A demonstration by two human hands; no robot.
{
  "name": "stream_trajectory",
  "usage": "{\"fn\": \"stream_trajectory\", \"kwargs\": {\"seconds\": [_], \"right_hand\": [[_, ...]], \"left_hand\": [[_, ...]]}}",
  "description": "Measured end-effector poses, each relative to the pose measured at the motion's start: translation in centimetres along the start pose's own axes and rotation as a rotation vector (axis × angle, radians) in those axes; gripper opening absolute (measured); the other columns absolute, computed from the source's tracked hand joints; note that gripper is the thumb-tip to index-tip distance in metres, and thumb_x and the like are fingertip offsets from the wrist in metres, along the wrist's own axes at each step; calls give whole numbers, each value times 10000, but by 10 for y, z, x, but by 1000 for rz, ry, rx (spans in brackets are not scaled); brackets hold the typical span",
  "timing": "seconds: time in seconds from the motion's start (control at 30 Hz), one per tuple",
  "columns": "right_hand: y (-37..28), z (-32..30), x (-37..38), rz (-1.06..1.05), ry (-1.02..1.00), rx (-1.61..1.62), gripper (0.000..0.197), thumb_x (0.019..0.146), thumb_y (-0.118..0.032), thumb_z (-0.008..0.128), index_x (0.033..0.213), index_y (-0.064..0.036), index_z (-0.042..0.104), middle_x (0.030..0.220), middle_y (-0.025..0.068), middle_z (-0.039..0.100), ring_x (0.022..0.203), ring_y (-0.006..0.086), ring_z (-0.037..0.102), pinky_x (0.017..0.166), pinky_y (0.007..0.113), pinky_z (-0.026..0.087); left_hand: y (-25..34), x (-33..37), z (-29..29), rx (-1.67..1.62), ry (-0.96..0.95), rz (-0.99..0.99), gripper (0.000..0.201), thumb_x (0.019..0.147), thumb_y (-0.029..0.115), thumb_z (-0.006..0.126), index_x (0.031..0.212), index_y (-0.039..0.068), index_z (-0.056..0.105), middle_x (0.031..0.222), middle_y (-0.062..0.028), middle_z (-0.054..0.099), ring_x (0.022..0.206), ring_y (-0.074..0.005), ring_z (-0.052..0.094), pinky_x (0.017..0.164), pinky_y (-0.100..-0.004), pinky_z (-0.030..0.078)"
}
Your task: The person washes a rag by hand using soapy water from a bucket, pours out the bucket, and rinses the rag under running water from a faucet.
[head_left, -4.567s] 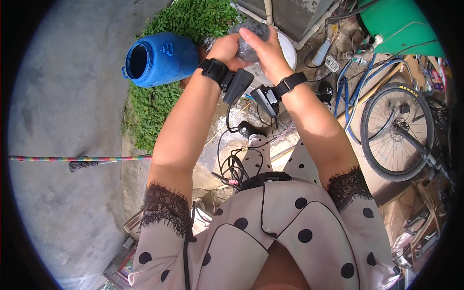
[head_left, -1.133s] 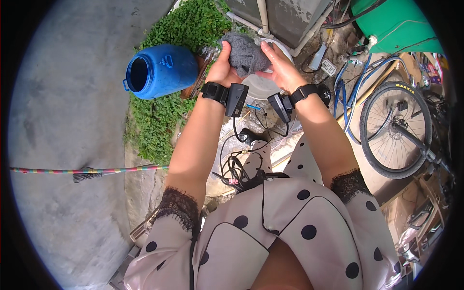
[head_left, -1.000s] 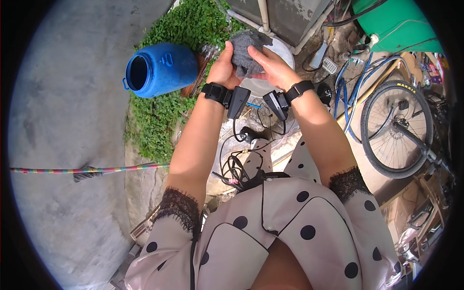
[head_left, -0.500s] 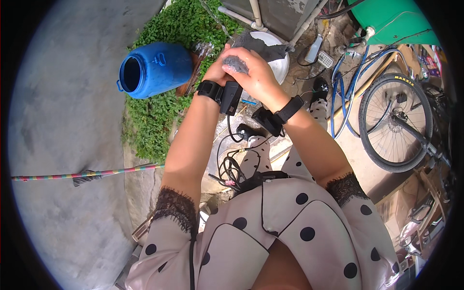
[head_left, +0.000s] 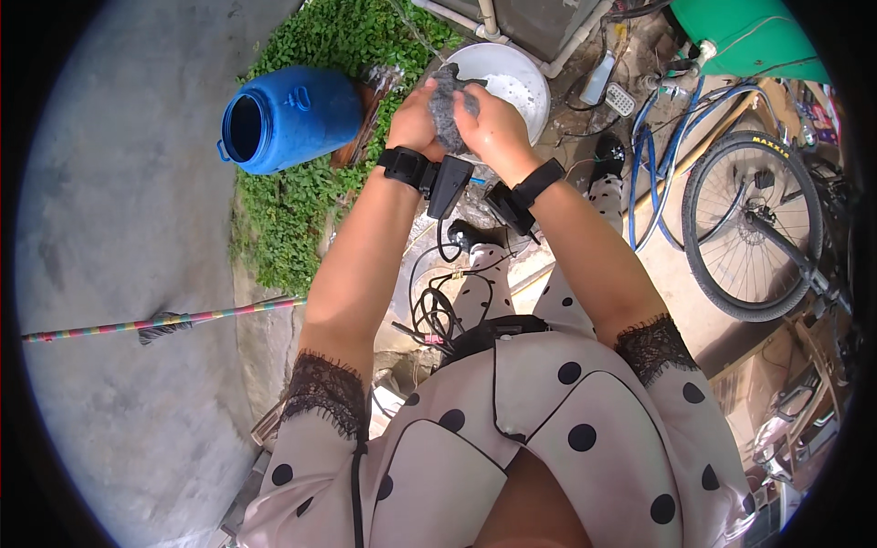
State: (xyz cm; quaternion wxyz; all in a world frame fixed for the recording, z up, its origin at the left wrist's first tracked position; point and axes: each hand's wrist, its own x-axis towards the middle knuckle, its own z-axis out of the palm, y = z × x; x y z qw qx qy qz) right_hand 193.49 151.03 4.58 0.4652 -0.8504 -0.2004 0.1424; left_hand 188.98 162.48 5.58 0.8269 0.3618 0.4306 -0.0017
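Observation:
Between my two hands a wet-looking grey cloth point(head_left: 449, 111) is bunched up, with a darker end showing at its top. My left hand point(head_left: 416, 121) grips its left side, fingers curled around it. From the other side my right hand point(head_left: 496, 126) closes on the same cloth, thumb pressed against it. Just beyond and partly behind the hands stands a white basin point(head_left: 523, 84) holding whitish, sudsy-looking water. Both wrists carry black straps with small black devices.
A blue barrel point(head_left: 301, 119) lies on green plants point(head_left: 283, 228) at the left. On the right are blue hoses point(head_left: 647, 173), a bicycle wheel point(head_left: 751, 226) and a green tank point(head_left: 754, 41). A grey brush-like pad point(head_left: 618, 100) lies beyond the basin. Black cables point(head_left: 434, 306) hang before me.
The cloth, earlier stretched over the basin with part of it under my right hand, is now gathered between both hands. My hands have moved slightly apart, and more of the basin shows.

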Motion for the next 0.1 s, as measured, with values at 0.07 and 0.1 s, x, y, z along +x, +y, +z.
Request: {"fn": "stream_trajectory", "kwargs": {"seconds": [0.07, 0.1], "right_hand": [[9, 0, 6, 53, -41, 42, 358, 853, -373, 465, 950, -61, 611, 757, 183, 629, 721, 369, 601, 644, 426, 477], [17, 1, 12, 45, -40, 34, 360, 844, -376, 486, 980, -67, 609, 772, 183, 632, 748, 365, 606, 650, 425, 479]], "left_hand": [[-18, 10, -9, -103, -66, 46, 315, 952, 281, 368, 1073, 31, 516, 982, -89, 606, 866, -235, 585, 791, -389, 479], [-19, 5, -3, -78, -76, 46, 353, 924, 341, 431, 1118, 56, 510, 1029, -98, 607, 881, -234, 583, 823, -411, 464]]}}
